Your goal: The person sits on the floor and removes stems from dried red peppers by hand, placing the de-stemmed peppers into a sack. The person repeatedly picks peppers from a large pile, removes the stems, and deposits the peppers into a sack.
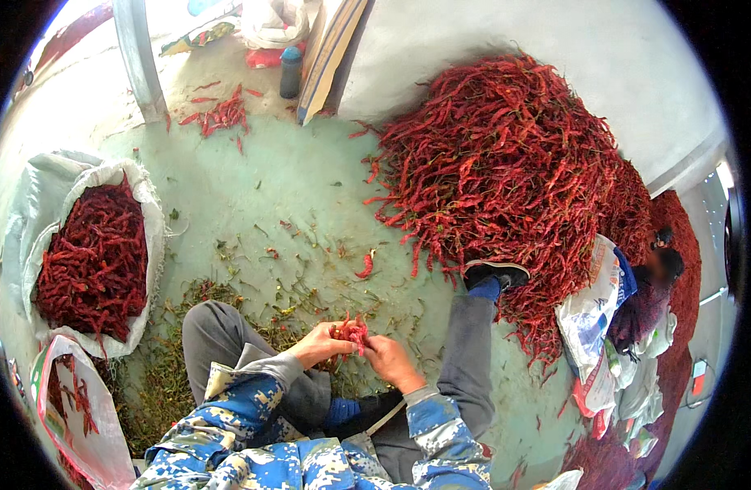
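Note:
My left hand [324,344] holds a small bunch of dried red chili peppers [351,332] in front of my lap. My right hand [392,362] meets the bunch from the right, its fingertips closed at the peppers' ends. Beneath and in front of both hands, loose green stems [302,300] lie scattered on the floor. One red chili pepper [367,264] lies apart, ahead of my hands. A large heap of dried red chili peppers [504,165] rises at the right, touching my shoe. At the left, a white woven sack [155,245] stands open, filled with red peppers.
A heap of stems [161,373] lies beside my bent knee. Another sack [87,453] stands at lower left. Ahead are a few peppers [222,116], a post [139,61], a bottle [291,73] and a board [329,61]. Another person [645,300] sits at the right near plastic bags [596,343].

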Motion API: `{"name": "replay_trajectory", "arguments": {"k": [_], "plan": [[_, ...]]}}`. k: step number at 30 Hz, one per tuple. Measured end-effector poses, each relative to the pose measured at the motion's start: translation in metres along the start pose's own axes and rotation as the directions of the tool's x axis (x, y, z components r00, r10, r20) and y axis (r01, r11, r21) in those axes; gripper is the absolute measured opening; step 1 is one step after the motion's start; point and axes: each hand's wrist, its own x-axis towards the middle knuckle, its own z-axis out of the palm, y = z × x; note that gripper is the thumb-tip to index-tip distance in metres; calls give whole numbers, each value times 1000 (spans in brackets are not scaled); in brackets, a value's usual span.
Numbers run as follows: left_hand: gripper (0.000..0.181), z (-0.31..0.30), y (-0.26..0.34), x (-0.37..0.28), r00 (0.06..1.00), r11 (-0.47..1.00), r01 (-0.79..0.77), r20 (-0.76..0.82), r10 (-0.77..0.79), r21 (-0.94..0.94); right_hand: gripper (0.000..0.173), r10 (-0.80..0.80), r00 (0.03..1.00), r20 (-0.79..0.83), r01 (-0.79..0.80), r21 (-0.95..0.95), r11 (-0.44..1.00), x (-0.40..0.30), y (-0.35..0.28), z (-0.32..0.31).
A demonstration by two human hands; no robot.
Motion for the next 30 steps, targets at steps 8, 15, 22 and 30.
{"name": "replay_trajectory", "arguments": {"k": [8,15,22,30], "plan": [[21,-10,-21,3,992,968,-124,65,112,220,31,130,991,-41,-93,492,866,-11,4,23],[16,-7,-7,-4,983,982,-181,-10,182,46,25,499,818,-286,-209,661,721,35,102,7],[21,-14,-12,4,997,996,-38,-76,32,-81,27,561,683,-468,-534,204,821,127,138,-34],[32,-13,-3,8,986,997,-39,-162,27,-71,27,377,884,-278,-287,316,904,70,112,-6]]}}
